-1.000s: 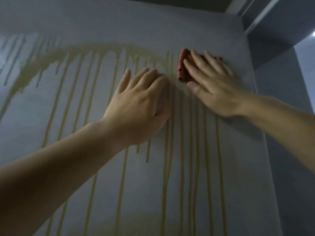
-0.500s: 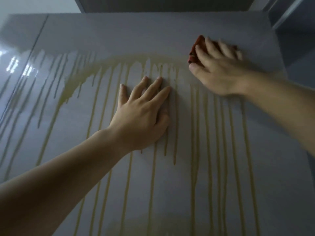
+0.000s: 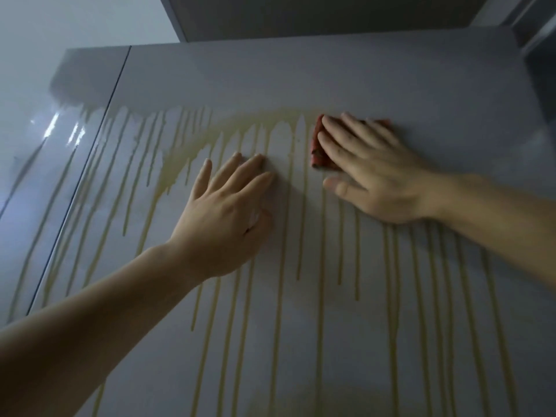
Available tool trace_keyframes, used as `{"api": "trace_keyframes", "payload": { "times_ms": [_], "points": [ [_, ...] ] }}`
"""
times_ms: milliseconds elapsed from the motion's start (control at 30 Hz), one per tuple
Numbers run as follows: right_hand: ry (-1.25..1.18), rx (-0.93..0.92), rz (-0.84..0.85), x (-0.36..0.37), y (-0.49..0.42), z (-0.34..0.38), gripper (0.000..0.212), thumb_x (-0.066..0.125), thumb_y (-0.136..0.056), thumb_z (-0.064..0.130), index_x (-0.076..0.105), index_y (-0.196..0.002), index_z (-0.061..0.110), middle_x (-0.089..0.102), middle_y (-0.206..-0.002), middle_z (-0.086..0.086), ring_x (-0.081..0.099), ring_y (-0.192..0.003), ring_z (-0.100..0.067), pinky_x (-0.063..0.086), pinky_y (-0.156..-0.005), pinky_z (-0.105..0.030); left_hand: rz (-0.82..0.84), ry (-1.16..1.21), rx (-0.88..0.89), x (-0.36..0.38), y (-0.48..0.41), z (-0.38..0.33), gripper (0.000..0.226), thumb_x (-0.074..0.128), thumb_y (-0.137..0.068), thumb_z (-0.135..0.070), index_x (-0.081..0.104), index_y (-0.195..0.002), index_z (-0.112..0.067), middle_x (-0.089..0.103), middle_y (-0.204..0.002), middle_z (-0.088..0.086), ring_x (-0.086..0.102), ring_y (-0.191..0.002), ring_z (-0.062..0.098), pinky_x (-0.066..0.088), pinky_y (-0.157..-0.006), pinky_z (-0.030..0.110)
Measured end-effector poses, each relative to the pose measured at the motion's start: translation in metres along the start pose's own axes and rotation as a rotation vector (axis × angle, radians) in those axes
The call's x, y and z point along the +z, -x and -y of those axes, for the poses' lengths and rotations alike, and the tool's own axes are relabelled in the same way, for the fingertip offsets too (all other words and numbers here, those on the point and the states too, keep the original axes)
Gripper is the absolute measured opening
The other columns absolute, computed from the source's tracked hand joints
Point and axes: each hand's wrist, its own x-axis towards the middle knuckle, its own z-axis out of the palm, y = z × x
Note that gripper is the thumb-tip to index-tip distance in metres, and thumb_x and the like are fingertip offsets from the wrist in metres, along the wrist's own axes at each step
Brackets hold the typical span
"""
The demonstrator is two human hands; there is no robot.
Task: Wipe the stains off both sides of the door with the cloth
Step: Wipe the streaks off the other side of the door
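A grey door [image 3: 301, 79] fills the view, streaked with yellowish stains [image 3: 240, 130] that arc across its upper part and drip down in long lines. My right hand [image 3: 373, 170] presses a folded red cloth [image 3: 319, 145] flat against the door at the right end of the stain arc, fingers straight over the cloth. My left hand [image 3: 225, 212] lies flat on the door to the left of the cloth, fingers spread and pointing up over the drips.
A glossy adjoining panel [image 3: 45, 164] stands left of a vertical seam, also streaked. A dark frame [image 3: 301, 16] runs above the door's top edge. The door's right edge meets a darker wall [image 3: 541, 85].
The view has tilted up, showing the door's top edge and the left panel. My right hand with the cloth has slid down and a little left along the stain arc. My left hand stays flat.
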Motion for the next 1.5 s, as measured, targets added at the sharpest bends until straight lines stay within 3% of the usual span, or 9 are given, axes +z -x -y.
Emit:
{"api": "trace_keyframes", "payload": {
  "times_ms": [167, 333, 500, 700, 833, 1033, 1200, 1367, 1500],
  "points": [
    [-0.118, 0.327, -0.073, -0.021, -0.046, -0.016, 0.098, -0.002, -0.081, 0.072, 0.005, -0.165, 0.022, -0.008, -0.173, 0.004, -0.006, -0.159, -0.022, -0.005, -0.126, -0.043, 0.009, 0.038, 0.035, 0.002, 0.005, 0.016, 0.065, 0.025, -0.100, -0.052, 0.029, -0.161, -0.028, 0.015, -0.172, -0.002, 0.002, -0.160, 0.020, 0.004, -0.129, 0.050],
    [-0.029, 0.059, -0.019, -0.003, -0.032, 0.037, 0.095, -0.003, -0.081, 0.071, -0.003, -0.164, 0.026, -0.014, -0.172, 0.007, -0.013, -0.158, -0.017, -0.012, -0.125, -0.046, -0.004, -0.007, 0.051, 0.003, 0.016, 0.036, 0.065, 0.027, -0.101, -0.052, 0.027, -0.161, -0.028, 0.016, -0.172, 0.002, 0.002, -0.160, 0.022, -0.001, -0.129, 0.044],
    [-0.115, 0.404, -0.043, -0.025, -0.081, 0.013, 0.080, 0.008, -0.096, 0.066, 0.000, -0.165, 0.026, -0.013, -0.172, 0.007, -0.011, -0.159, -0.020, -0.007, -0.126, -0.045, -0.012, 0.029, 0.043, 0.000, 0.018, 0.046, 0.061, 0.028, -0.104, -0.052, 0.028, -0.160, -0.029, 0.015, -0.172, 0.000, 0.002, -0.160, 0.023, -0.001, -0.129, 0.045],
    [-0.035, 0.100, -0.037, -0.010, -0.062, 0.056, 0.086, 0.000, -0.086, 0.066, -0.003, -0.164, 0.029, -0.012, -0.172, 0.009, -0.010, -0.158, -0.016, -0.007, -0.125, -0.040, -0.005, 0.021, 0.112, 0.000, 0.020, 0.057, 0.061, 0.025, -0.105, -0.053, 0.022, -0.163, -0.033, 0.009, -0.173, 0.000, -0.003, -0.160, 0.021, -0.006, -0.127, 0.040],
    [-0.105, 0.420, -0.061, -0.027, -0.101, 0.038, 0.072, 0.011, -0.101, 0.058, 0.002, -0.165, 0.027, -0.010, -0.172, 0.007, -0.008, -0.159, -0.019, -0.005, -0.126, -0.044, -0.021, 0.062, 0.121, 0.000, 0.024, 0.061, 0.062, 0.029, -0.105, -0.050, 0.024, -0.162, -0.028, 0.012, -0.172, 0.004, -0.002, -0.160, 0.021, -0.004, -0.128, 0.038],
    [-0.006, 0.072, -0.031, -0.009, -0.082, 0.085, 0.089, -0.002, -0.083, 0.065, -0.001, -0.164, 0.028, -0.010, -0.172, 0.009, -0.009, -0.158, -0.015, -0.007, -0.125, -0.039, -0.024, 0.044, 0.137, 0.001, 0.036, 0.080, 0.063, 0.022, -0.106, -0.052, 0.022, -0.164, -0.027, 0.009, -0.172, 0.002, -0.004, -0.160, 0.018, -0.005, -0.128, 0.036],
    [-0.084, 0.374, -0.084, -0.023, -0.126, 0.081, 0.078, 0.007, -0.095, 0.061, 0.004, -0.165, 0.026, -0.008, -0.173, 0.007, -0.007, -0.159, -0.019, -0.005, -0.126, -0.043, -0.034, 0.086, 0.151, 0.001, 0.034, 0.084, 0.062, 0.030, -0.105, -0.049, 0.027, -0.162, -0.026, 0.016, -0.172, 0.003, 0.003, -0.160, 0.019, -0.001, -0.128, 0.034],
    [0.019, 0.022, -0.039, -0.008, -0.106, 0.113, 0.086, -0.001, -0.086, 0.064, 0.001, -0.164, 0.028, -0.008, -0.172, 0.007, -0.006, -0.159, -0.017, -0.005, -0.126, -0.041, -0.058, 0.134, 0.100, -0.008, 0.045, 0.097, 0.066, 0.035, -0.098, -0.046, 0.035, -0.159, -0.019, 0.024, -0.169, 0.009, 0.008, -0.159, 0.023, 0.000, -0.126, 0.030],
    [-0.089, 0.361, -0.071, -0.025, -0.151, 0.102, 0.085, 0.002, -0.087, 0.062, 0.002, -0.165, 0.028, -0.009, -0.172, 0.008, -0.008, -0.159, -0.017, -0.006, -0.126, -0.043, -0.090, 0.058, -0.008, -0.014, 0.052, 0.119, 0.070, 0.030, -0.097, -0.048, 0.033, -0.159, -0.017, 0.023, -0.169, 0.014, 0.007, -0.159, 0.030, 0.004, -0.129, 0.046]
  ]
}}
